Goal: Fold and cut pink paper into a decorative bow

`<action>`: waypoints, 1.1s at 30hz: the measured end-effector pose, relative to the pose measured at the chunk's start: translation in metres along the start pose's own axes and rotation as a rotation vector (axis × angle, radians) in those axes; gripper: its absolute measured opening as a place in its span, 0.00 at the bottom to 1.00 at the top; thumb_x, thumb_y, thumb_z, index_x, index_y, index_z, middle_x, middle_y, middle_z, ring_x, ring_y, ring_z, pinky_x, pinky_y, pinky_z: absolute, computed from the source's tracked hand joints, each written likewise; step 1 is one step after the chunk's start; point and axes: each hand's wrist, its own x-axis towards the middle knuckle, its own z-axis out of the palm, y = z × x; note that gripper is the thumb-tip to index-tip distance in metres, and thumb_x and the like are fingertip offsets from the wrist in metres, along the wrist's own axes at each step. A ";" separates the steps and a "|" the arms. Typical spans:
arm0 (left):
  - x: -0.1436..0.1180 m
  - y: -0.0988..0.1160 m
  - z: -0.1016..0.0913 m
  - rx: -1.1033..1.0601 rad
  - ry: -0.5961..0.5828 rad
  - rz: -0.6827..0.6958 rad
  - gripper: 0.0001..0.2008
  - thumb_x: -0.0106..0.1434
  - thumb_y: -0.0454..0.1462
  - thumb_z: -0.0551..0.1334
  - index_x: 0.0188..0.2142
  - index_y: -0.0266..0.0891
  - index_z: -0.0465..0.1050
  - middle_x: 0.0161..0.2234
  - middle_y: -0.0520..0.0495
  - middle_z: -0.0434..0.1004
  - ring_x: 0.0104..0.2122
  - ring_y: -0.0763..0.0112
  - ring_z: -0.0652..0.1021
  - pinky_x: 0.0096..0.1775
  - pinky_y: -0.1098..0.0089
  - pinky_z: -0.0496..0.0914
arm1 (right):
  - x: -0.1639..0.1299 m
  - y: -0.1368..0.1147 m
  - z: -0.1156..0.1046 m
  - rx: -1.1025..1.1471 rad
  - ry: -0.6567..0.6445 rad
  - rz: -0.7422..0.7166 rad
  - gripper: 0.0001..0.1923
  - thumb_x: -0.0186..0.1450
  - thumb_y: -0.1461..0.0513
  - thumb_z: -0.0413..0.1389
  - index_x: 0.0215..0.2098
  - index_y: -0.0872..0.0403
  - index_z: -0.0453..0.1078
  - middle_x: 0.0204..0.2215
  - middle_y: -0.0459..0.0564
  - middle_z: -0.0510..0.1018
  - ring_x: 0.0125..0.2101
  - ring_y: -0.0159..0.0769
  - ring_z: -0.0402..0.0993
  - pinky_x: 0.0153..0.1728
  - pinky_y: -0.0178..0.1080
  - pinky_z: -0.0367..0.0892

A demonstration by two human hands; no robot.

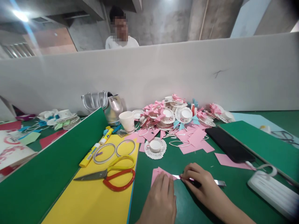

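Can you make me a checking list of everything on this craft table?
Surface: green table mat, yellow paper sheet.
Job's things: folded pink paper piece; thin silver metal blade.
Clutter: red-and-yellow handled scissors, yellow glue stick, white paper cup, pile of white-and-pink paper hats, black phone.
Hands: left hand presses the pink piece; right hand grips the blade.
Cables: white cable to white power bank.
Surroundings: white partition, a person behind it.

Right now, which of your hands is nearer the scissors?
Left. The left hand presses the pink paper just right of the scissors; the right hand, holding a metal blade, sits farther right.
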 end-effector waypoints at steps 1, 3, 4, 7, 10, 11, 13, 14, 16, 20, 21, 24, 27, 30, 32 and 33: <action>0.000 0.000 0.001 0.003 -0.004 0.004 0.17 0.58 0.35 0.53 0.44 0.26 0.67 0.40 0.38 0.73 0.41 0.60 0.70 0.43 0.65 0.63 | 0.001 0.000 0.000 0.003 0.000 -0.003 0.11 0.62 0.66 0.47 0.25 0.55 0.68 0.27 0.50 0.70 0.30 0.35 0.68 0.30 0.37 0.66; -0.002 0.000 0.002 0.007 -0.007 0.008 0.17 0.58 0.35 0.53 0.44 0.25 0.66 0.40 0.37 0.72 0.42 0.59 0.69 0.43 0.64 0.63 | 0.002 0.000 0.002 0.013 0.009 -0.015 0.10 0.62 0.66 0.48 0.26 0.54 0.68 0.27 0.50 0.71 0.30 0.35 0.68 0.30 0.36 0.66; -0.002 0.000 0.003 0.004 -0.001 0.008 0.17 0.58 0.35 0.53 0.44 0.25 0.66 0.40 0.36 0.72 0.42 0.59 0.69 0.43 0.64 0.63 | 0.003 0.000 0.003 0.017 0.014 -0.021 0.10 0.61 0.67 0.48 0.26 0.54 0.68 0.27 0.49 0.71 0.30 0.35 0.68 0.30 0.36 0.66; -0.004 0.000 0.005 -0.016 0.028 0.004 0.16 0.58 0.35 0.53 0.44 0.26 0.67 0.39 0.37 0.73 0.43 0.59 0.69 0.43 0.64 0.62 | 0.006 -0.002 0.005 0.024 0.018 -0.018 0.09 0.61 0.68 0.49 0.26 0.54 0.68 0.27 0.49 0.71 0.30 0.34 0.67 0.30 0.37 0.66; -0.003 -0.001 0.006 -0.023 0.036 0.006 0.16 0.58 0.35 0.52 0.44 0.26 0.67 0.40 0.37 0.73 0.42 0.59 0.69 0.44 0.65 0.62 | 0.007 -0.003 0.005 0.026 0.016 -0.013 0.09 0.61 0.68 0.49 0.26 0.54 0.69 0.27 0.49 0.71 0.30 0.34 0.67 0.30 0.37 0.66; -0.003 -0.001 0.006 -0.024 0.036 0.005 0.16 0.58 0.35 0.52 0.44 0.26 0.67 0.40 0.37 0.73 0.42 0.60 0.69 0.44 0.65 0.62 | 0.007 -0.002 0.005 0.028 0.017 -0.016 0.09 0.61 0.68 0.49 0.26 0.54 0.69 0.27 0.49 0.71 0.29 0.34 0.67 0.29 0.37 0.66; -0.003 -0.001 0.005 -0.027 0.033 0.004 0.16 0.59 0.34 0.52 0.44 0.26 0.67 0.40 0.37 0.73 0.42 0.60 0.69 0.43 0.65 0.62 | 0.006 -0.001 0.003 0.033 0.021 -0.023 0.09 0.61 0.67 0.49 0.26 0.54 0.69 0.27 0.49 0.71 0.29 0.34 0.67 0.29 0.37 0.66; -0.003 -0.001 0.005 -0.027 0.030 0.001 0.16 0.58 0.34 0.52 0.44 0.26 0.67 0.40 0.37 0.72 0.42 0.60 0.69 0.43 0.65 0.62 | 0.006 0.000 0.002 0.037 0.022 -0.023 0.09 0.61 0.67 0.49 0.26 0.54 0.69 0.26 0.49 0.71 0.29 0.34 0.67 0.29 0.37 0.66; -0.003 0.000 0.005 -0.019 0.025 -0.006 0.16 0.58 0.33 0.51 0.44 0.26 0.67 0.41 0.37 0.72 0.43 0.60 0.69 0.43 0.64 0.63 | 0.006 0.001 0.001 0.047 0.023 -0.018 0.09 0.61 0.67 0.49 0.26 0.54 0.69 0.27 0.49 0.71 0.29 0.34 0.68 0.29 0.37 0.66; -0.003 0.001 0.005 0.003 0.014 -0.017 0.16 0.58 0.34 0.51 0.44 0.26 0.67 0.41 0.37 0.73 0.42 0.60 0.70 0.43 0.65 0.63 | 0.010 0.000 0.003 0.056 0.018 -0.018 0.09 0.60 0.68 0.50 0.26 0.54 0.69 0.27 0.50 0.71 0.29 0.34 0.68 0.30 0.36 0.66; -0.003 0.001 0.004 0.010 0.012 -0.016 0.16 0.58 0.34 0.52 0.44 0.26 0.67 0.41 0.37 0.73 0.42 0.59 0.70 0.43 0.64 0.63 | 0.011 0.000 0.003 0.057 0.020 -0.024 0.09 0.60 0.68 0.50 0.26 0.54 0.69 0.27 0.49 0.71 0.29 0.34 0.68 0.30 0.36 0.66; -0.001 0.001 0.002 0.028 0.035 0.007 0.16 0.57 0.33 0.53 0.43 0.26 0.68 0.40 0.37 0.73 0.42 0.60 0.69 0.43 0.64 0.63 | 0.015 0.000 0.005 0.064 0.028 -0.045 0.09 0.60 0.68 0.50 0.25 0.54 0.70 0.26 0.49 0.71 0.29 0.34 0.68 0.30 0.36 0.66; 0.000 0.001 0.001 0.034 0.057 0.028 0.14 0.56 0.33 0.54 0.41 0.27 0.69 0.39 0.37 0.74 0.42 0.59 0.69 0.43 0.65 0.62 | 0.017 0.001 0.006 0.059 0.034 -0.051 0.09 0.60 0.68 0.51 0.25 0.54 0.70 0.26 0.49 0.71 0.29 0.34 0.68 0.29 0.36 0.66; -0.001 0.001 0.002 0.042 0.040 0.007 0.15 0.57 0.33 0.53 0.42 0.27 0.69 0.40 0.37 0.73 0.42 0.59 0.69 0.43 0.64 0.62 | 0.019 0.002 0.006 0.054 0.038 -0.059 0.09 0.60 0.68 0.51 0.25 0.54 0.70 0.26 0.48 0.71 0.29 0.34 0.68 0.29 0.36 0.66; -0.001 0.001 0.003 0.045 0.042 0.007 0.15 0.56 0.33 0.53 0.42 0.27 0.69 0.40 0.37 0.73 0.42 0.59 0.69 0.42 0.64 0.63 | 0.021 0.003 0.006 0.059 0.034 -0.064 0.08 0.59 0.68 0.51 0.25 0.54 0.70 0.26 0.49 0.71 0.29 0.34 0.68 0.29 0.36 0.66; -0.001 0.001 0.003 0.045 0.050 0.016 0.15 0.56 0.33 0.53 0.42 0.27 0.69 0.40 0.37 0.73 0.42 0.59 0.69 0.42 0.64 0.62 | 0.021 0.003 0.007 0.061 0.030 -0.065 0.08 0.60 0.68 0.51 0.25 0.54 0.70 0.26 0.49 0.71 0.29 0.34 0.67 0.29 0.36 0.66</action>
